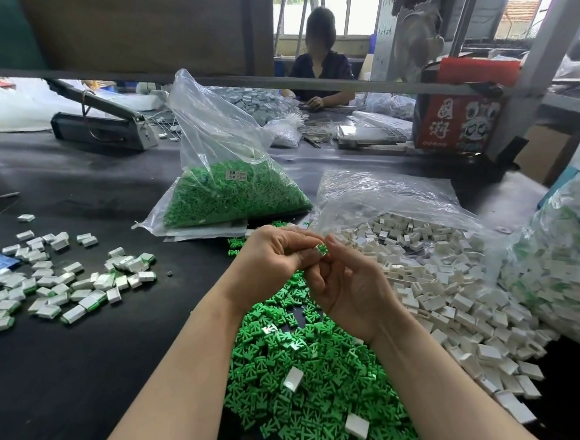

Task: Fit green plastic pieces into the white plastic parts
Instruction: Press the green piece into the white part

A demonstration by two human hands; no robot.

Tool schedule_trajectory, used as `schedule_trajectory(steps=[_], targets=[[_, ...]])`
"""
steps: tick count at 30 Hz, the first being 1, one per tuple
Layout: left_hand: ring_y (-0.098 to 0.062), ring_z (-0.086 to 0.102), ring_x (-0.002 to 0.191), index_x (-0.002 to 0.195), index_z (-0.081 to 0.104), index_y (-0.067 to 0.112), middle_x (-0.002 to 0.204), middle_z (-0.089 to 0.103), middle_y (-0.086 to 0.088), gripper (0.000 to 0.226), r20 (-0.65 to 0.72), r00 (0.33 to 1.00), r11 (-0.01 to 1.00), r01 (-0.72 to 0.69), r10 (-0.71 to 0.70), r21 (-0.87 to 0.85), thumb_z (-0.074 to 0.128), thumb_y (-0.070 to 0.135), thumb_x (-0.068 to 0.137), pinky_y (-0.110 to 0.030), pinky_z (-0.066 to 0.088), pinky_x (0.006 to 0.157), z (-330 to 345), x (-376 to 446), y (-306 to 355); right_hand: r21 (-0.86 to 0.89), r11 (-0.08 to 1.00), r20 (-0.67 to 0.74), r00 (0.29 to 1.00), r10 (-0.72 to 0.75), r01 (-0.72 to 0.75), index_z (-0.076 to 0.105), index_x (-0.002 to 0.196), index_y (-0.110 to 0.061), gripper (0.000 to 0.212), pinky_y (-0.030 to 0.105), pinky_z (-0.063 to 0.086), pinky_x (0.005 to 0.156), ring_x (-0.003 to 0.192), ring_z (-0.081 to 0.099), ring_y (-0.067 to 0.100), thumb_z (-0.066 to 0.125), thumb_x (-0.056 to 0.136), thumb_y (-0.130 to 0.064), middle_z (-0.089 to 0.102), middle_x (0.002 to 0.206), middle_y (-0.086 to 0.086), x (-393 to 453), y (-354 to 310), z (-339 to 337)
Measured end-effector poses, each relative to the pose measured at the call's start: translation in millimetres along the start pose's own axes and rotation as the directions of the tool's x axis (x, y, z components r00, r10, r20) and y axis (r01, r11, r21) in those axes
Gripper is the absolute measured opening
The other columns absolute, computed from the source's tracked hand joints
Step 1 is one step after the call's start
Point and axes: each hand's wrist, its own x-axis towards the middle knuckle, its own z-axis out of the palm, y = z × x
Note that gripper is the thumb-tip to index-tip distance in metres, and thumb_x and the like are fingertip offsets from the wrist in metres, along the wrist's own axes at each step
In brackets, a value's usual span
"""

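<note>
Head view of a dark work table (69,372). The left hand (271,265) and right hand (352,291) meet above the table's middle, fingers curled. Between their fingertips they pinch one small white part (315,251) with a green piece (323,249) at its right end; the pair's long axis runs roughly left to right, the green end pointing toward the right hand. How deep the green piece sits cannot be told.

Below the hands lies a heap of loose green pieces (310,390), a few white parts on top. To the right, white parts (458,294) spill from an open clear bag (400,191). Far of the hands stands a clear bag of green pieces (235,196). At left, assembled white-and-green parts (63,283) lie scattered. A second person (321,70) sits at the far side.
</note>
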Motion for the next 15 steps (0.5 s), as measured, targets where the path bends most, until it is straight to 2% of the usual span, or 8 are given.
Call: schedule_trajectory(steps=[4, 7, 10, 13, 15], targets=[[-0.005, 0.068, 0.068, 0.099, 0.076, 0.004, 0.073, 0.073, 0.009, 0.017, -0.023, 1.0, 1.0, 0.017, -0.018, -0.02, 0.063, -0.003, 0.091, -0.026, 0.055, 0.078, 1.5, -0.8, 2.4, -0.041, 0.999, 0.018, 1.0, 0.018, -0.017, 0.072, 0.085, -0.015, 0.034, 0.019, 0.04, 0.052, 0.057, 0.054, 0.012, 0.048, 0.097, -0.037, 0.058, 0.067, 0.003, -0.2, -1.0, 0.2], [-0.01, 0.065, 0.059, 0.1, 0.076, 0.005, 0.082, 0.074, -0.002, 0.017, -0.05, 0.997, 0.993, 0.049, -0.054, -0.106, 0.063, -0.001, 0.091, -0.024, 0.055, 0.067, 1.9, -1.7, 4.1, -0.074, 0.996, 0.043, 0.998, 0.051, -0.048, 0.069, 0.086, -0.016, 0.045, 0.02, 0.04, 0.053, 0.061, 0.055, 0.011, 0.042, 0.097, -0.051, 0.058, 0.071, 0.003, 0.9, -0.2, 2.3], [-0.005, 0.062, 0.056, 0.096, 0.076, 0.009, 0.073, 0.071, 0.003, 0.017, -0.024, 0.997, 0.989, 0.073, -0.077, -0.129, 0.063, 0.0, 0.091, -0.022, 0.053, 0.063, 3.5, -2.3, 5.8, -0.099, 0.994, 0.059, 0.997, 0.059, -0.053, 0.074, 0.086, -0.022, 0.051, 0.02, 0.036, 0.053, 0.061, 0.051, 0.009, 0.038, 0.096, -0.057, 0.055, 0.069, 0.001, 1.1, 0.5, 3.8], [-0.009, 0.068, 0.072, 0.094, 0.077, 0.01, 0.089, 0.072, -0.011, 0.015, -0.038, 0.997, 0.991, 0.068, -0.072, -0.118, 0.065, 0.002, 0.09, -0.026, 0.056, 0.074, 5.0, -1.1, 5.6, -0.112, 0.992, 0.046, 0.997, 0.056, -0.05, 0.073, 0.083, -0.023, 0.05, 0.022, 0.032, 0.052, 0.058, 0.048, 0.009, 0.038, 0.096, -0.055, 0.052, 0.066, 0.001, 1.5, -0.2, 2.6], [-0.013, 0.07, 0.087, 0.094, 0.078, 0.013, 0.101, 0.073, -0.009, 0.017, -0.054, 0.996, 0.991, 0.06, -0.067, -0.116, 0.066, 0.001, 0.089, -0.025, 0.055, 0.083, 5.3, -0.7, 5.0, -0.093, 0.995, 0.036, 0.999, 0.036, -0.033, 0.071, 0.085, -0.02, 0.045, 0.023, 0.029, 0.051, 0.056, 0.046, 0.01, 0.039, 0.098, -0.05, 0.051, 0.064, 0.002, 2.4, -0.2, 2.7]])
